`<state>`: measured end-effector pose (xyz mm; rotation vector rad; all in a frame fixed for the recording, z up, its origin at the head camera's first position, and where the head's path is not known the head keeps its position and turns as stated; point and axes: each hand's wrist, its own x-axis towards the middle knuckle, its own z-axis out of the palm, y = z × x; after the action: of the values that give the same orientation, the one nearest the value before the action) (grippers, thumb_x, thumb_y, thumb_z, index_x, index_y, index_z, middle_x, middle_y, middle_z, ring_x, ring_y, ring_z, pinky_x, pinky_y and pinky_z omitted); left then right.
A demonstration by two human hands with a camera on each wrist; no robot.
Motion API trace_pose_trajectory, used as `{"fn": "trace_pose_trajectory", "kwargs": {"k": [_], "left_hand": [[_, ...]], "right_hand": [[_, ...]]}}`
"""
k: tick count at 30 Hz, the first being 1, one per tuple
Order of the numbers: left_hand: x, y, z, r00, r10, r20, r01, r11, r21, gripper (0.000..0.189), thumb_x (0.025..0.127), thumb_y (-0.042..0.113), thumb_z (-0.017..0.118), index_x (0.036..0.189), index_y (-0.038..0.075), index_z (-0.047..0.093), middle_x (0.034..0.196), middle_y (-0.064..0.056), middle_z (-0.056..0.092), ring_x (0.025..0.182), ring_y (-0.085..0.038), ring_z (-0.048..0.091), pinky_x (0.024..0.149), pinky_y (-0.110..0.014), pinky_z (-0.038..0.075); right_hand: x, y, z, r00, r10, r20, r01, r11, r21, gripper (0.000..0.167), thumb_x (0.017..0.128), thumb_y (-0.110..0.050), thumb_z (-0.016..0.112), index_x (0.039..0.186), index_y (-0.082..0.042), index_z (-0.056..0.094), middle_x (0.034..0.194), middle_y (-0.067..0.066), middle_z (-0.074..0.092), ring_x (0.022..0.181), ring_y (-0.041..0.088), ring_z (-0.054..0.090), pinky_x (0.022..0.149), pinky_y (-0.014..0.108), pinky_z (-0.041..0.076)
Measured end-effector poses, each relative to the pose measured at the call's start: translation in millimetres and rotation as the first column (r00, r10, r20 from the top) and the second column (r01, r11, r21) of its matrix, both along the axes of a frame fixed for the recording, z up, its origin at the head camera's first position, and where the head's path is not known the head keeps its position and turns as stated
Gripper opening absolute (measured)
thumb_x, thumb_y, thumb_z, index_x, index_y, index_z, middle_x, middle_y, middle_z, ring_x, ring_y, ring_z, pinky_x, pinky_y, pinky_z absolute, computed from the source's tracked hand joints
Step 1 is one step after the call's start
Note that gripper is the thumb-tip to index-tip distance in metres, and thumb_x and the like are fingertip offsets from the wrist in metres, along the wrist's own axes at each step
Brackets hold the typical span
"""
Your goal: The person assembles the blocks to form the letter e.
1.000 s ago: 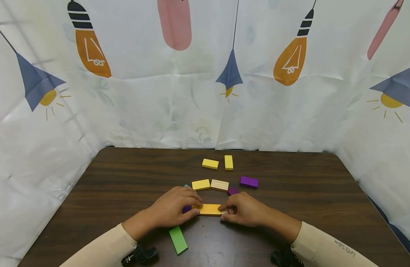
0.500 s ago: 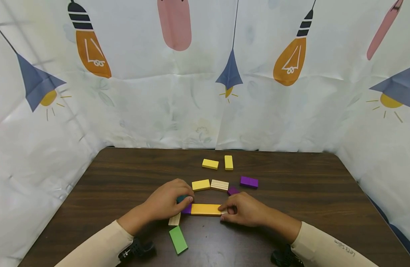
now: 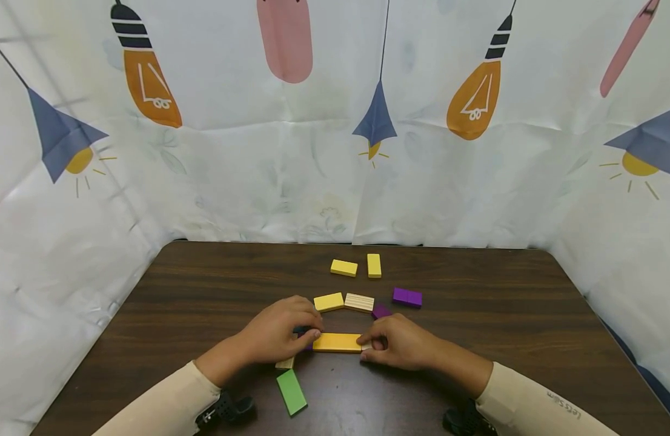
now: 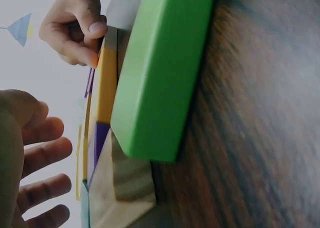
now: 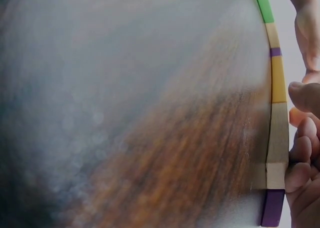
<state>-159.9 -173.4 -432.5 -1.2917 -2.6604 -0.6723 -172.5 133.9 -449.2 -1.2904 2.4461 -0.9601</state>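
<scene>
My left hand (image 3: 283, 330) hovers over the left end of a long orange-yellow block (image 3: 337, 343), covering most of a purple block (image 4: 101, 138) and a teal block (image 4: 85, 203). Its fingers are spread with nothing between them in the left wrist view. At the long block's other end, my right hand (image 3: 397, 342) has its thumb and index finger on a plain wooden block (image 3: 366, 347); the remaining fingers curl beside it. A second wooden block (image 3: 285, 364) pokes out below my left hand, touching a slanted green block (image 3: 291, 392).
Behind the row lie a yellow block (image 3: 328, 302), a striped wooden block (image 3: 359, 302) and a purple block (image 3: 381, 311) in an arc. Farther back are two yellow blocks (image 3: 343, 267) and a purple pair (image 3: 407, 297). A printed curtain (image 3: 231, 181) borders the dark table (image 3: 204, 272).
My left hand has drawn left off the long orange-yellow block, uncovering the wooden block, then shifted slightly back right over the purple block. My right hand stays in place.
</scene>
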Motion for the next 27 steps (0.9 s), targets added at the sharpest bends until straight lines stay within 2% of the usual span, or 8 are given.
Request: {"fn": "trace_pose_trajectory", "kwargs": {"k": [3,6,11,18,23,27], "left_hand": [[1.6,4.5,1.4,0.999,-0.051,-0.002,0.051,0.998,-0.032,0.017,0.099,0.028,0.069,0.111,0.019,0.078,0.116,0.011,0.069,0.115,-0.013,0.059,0.099,-0.042,0.049],[4.3,7.4,1.1,0.997,-0.074,0.019,0.075,0.994,-0.085,0.026,0.101,0.033,0.065,0.120,0.020,0.076,0.123,0.012,0.068,0.122,-0.015,0.057,0.103,-0.046,0.046],[8.4,7.6,-2.2,0.997,-0.058,0.048,0.065,0.986,-0.151,0.035,0.105,0.042,0.057,0.130,0.023,0.072,0.131,0.014,0.065,0.129,-0.015,0.054,0.106,-0.048,0.043],[11.1,7.7,-6.1,0.998,-0.055,0.019,0.058,0.984,-0.167,0.036,0.104,0.039,0.060,0.135,0.023,0.069,0.139,0.007,0.062,0.132,-0.018,0.053,0.106,-0.050,0.043],[12.4,8.2,-6.9,0.999,-0.037,0.019,0.040,0.977,-0.209,0.039,0.103,0.043,0.060,0.137,0.026,0.067,0.138,0.011,0.062,0.128,-0.015,0.054,0.107,-0.048,0.041],[12.1,8.0,-5.9,0.999,-0.045,0.027,0.050,0.972,-0.231,0.041,0.103,0.046,0.060,0.140,0.029,0.066,0.137,0.012,0.063,0.126,-0.014,0.054,0.107,-0.047,0.041]], "right_hand": [[0.0,-0.1,-0.1,1.000,0.002,-0.005,-0.002,1.000,-0.003,0.023,0.093,-0.024,0.079,0.110,-0.008,0.079,0.075,-0.016,0.052,0.065,-0.004,0.047,0.057,0.017,0.043],[-0.3,-0.2,-0.2,1.000,0.004,-0.010,-0.004,1.000,-0.004,0.023,0.093,-0.025,0.079,0.109,-0.008,0.080,0.075,-0.017,0.052,0.066,-0.004,0.048,0.057,0.017,0.043],[-0.8,-0.3,-0.2,1.000,0.004,-0.006,-0.004,1.000,0.004,0.023,0.093,-0.026,0.078,0.110,-0.009,0.080,0.075,-0.017,0.052,0.065,-0.004,0.048,0.057,0.017,0.043],[-0.7,0.1,0.3,1.000,0.003,-0.006,-0.003,1.000,0.009,0.023,0.093,-0.025,0.078,0.110,-0.010,0.079,0.075,-0.017,0.052,0.065,-0.004,0.047,0.057,0.017,0.043],[-0.1,-0.1,0.2,1.000,0.003,-0.009,-0.003,1.000,0.006,0.022,0.093,-0.024,0.079,0.109,-0.009,0.079,0.075,-0.017,0.052,0.066,-0.005,0.047,0.058,0.017,0.043],[-0.1,0.0,0.5,1.000,0.000,-0.006,0.000,1.000,0.012,0.023,0.093,-0.025,0.079,0.110,-0.009,0.079,0.075,-0.017,0.052,0.066,-0.004,0.047,0.058,0.017,0.043]]}}
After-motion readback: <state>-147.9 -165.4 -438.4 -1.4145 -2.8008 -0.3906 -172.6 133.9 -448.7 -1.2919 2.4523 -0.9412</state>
